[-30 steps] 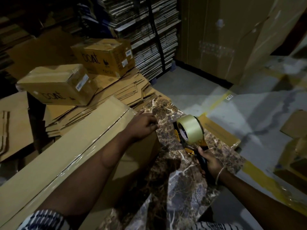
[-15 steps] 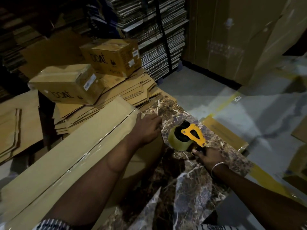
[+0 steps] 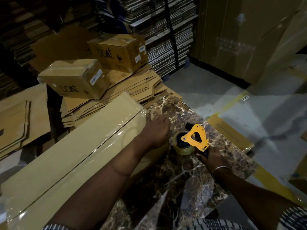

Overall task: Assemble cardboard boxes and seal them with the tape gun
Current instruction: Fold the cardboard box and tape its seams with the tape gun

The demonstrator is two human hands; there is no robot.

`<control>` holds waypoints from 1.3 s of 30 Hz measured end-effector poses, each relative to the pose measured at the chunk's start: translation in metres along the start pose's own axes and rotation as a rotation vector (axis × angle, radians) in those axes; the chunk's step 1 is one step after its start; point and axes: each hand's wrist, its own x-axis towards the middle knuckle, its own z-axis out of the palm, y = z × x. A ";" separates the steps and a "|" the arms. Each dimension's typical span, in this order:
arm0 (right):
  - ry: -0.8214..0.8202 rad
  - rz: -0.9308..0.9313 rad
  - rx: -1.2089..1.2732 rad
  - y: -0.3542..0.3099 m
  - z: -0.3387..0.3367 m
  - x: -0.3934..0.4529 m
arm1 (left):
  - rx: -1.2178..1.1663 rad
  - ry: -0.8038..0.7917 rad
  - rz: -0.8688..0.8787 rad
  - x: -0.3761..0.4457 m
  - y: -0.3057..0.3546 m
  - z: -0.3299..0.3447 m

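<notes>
A long flat cardboard box point(image 3: 69, 156) lies on the marble-patterned table point(image 3: 199, 188), with clear tape running along its centre seam. My left hand point(image 3: 156, 128) rests on the box's far end, fingers curled over the taped edge. The yellow tape gun point(image 3: 192, 141) lies on its side on the table just right of that hand, its tape roll toward the box. My right hand point(image 3: 211, 158) grips the gun's black handle.
Two sealed brown boxes point(image 3: 74, 78) point(image 3: 119, 52) sit on a stack of flattened cartons point(image 3: 132, 90) behind the table. More flat cardboard point(image 3: 16, 120) lies at the left. Tall bundled cardboard stacks point(image 3: 166, 34) and large cartons point(image 3: 240, 39) stand behind. Grey floor with yellow lines point(image 3: 232, 103) lies to the right.
My right hand has brought the tape gun down from upright and laid it on its side on the table, near the box's end. My left hand stays on the box's end.
</notes>
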 end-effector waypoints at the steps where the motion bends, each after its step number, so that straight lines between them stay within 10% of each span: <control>1: -0.009 0.013 -0.006 0.001 0.001 0.000 | -0.046 0.026 0.006 -0.003 -0.001 0.002; 18: 0.017 -0.014 -0.060 -0.010 0.011 0.011 | -0.529 0.296 -0.190 -0.051 0.018 0.013; 23: 0.351 0.001 0.029 -0.035 0.011 -0.014 | -0.482 0.242 -0.313 -0.052 0.027 0.007; 31: 0.247 -0.283 1.066 -0.184 -0.018 -0.061 | -0.473 0.261 -0.429 -0.048 0.026 0.009; 39: -0.022 -0.087 1.540 -0.234 -0.002 -0.063 | -0.771 0.443 -0.531 -0.043 0.018 0.020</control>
